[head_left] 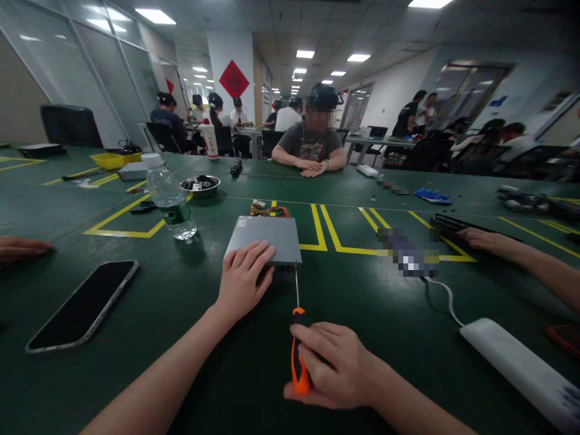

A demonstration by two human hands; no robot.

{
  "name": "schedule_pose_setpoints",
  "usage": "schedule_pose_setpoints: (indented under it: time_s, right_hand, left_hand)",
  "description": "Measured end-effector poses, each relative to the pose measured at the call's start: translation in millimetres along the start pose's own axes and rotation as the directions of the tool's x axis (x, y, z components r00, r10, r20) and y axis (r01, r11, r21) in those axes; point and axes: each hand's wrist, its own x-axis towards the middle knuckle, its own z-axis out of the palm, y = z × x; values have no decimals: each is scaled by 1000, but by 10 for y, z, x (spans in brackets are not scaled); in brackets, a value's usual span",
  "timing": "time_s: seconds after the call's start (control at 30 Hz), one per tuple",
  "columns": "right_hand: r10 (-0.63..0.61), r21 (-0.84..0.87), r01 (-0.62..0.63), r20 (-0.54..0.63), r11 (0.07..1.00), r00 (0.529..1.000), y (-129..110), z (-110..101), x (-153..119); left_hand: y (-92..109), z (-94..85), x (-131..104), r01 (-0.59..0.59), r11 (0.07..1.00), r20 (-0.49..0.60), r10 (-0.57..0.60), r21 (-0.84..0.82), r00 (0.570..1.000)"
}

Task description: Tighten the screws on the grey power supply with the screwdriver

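A grey metal computer power supply (281,235) lies on the green table, a bundle of coloured cables (270,209) behind it. My left hand (244,275) holds it at the near left: the fingers rest over its top and the thumb is at the front edge. In my right hand (335,362), closed round the orange and black handle, is a screwdriver (299,368). Its thin shaft points away from me, with the tip at the front right corner of the power supply. Whether the tip sits in a screw I cannot tell.
A water bottle (170,202) and a phone (84,305) are on the left, near a metal bowl (200,186) of dark parts. On the right lie a white power strip (512,362) and another person's hand (487,240) on a black part. Someone sits opposite.
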Motion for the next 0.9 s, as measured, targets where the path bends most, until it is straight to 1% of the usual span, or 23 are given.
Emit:
schedule_pose_setpoints:
  time_s: [0.07, 0.1, 0.2, 0.27, 0.33, 0.43, 0.53, 0.73, 0.83, 0.9]
  right_hand:
    - [17, 10, -17, -11, 1000, 1000, -3, -2, -5]
    - [22, 12, -22, 3, 1000, 1000, -7, -7, -1]
    - [20, 9, -20, 91, 1000, 996, -21, -31, 35]
    - [12, -1, -12, 120, 1000, 993, -25, -44, 59]
    - [3, -11, -2, 94, 1000, 996, -21, -49, 71]
    - [-10, -29, 9, -8, 1000, 1000, -5, -41, 66]
    - [-10, -34, 8, -72, 999, 997, 10, -21, 45]
    - [9, -23, -11, -59, 1000, 998, 7, 15, -28]
    - [-32, 18, 34, -97, 999, 995, -4, 16, -41]
    - [-58, 43, 63, -100, 997, 993, -15, 22, -20]
  left_hand:
    - [1, 4, -2, 1, 1000, 0, -1, 1, 1000]
    - [2, 6, -3, 1, 1000, 0, -1, 1, 1000]
    - [5, 10, -4, 0, 1000, -5, 0, -3, 1000]
    - [6, 10, -3, 1, 1000, 0, -1, -3, 1000]
    - [5, 8, -2, 2, 1000, 3, -2, -1, 1000]
    - [2, 4, -4, -1, 1000, -1, 1, -1, 1000]
    - [0, 1, -9, -1, 1000, 2, 1, 2, 1000]
    - [-2, 16, -16, 9, 1000, 9, -9, 0, 1000]
    - [-4, 21, -15, 6, 1000, 5, -6, -9, 1000]
    - [-4, 18, -13, 4, 1000, 6, -4, -10, 1000]
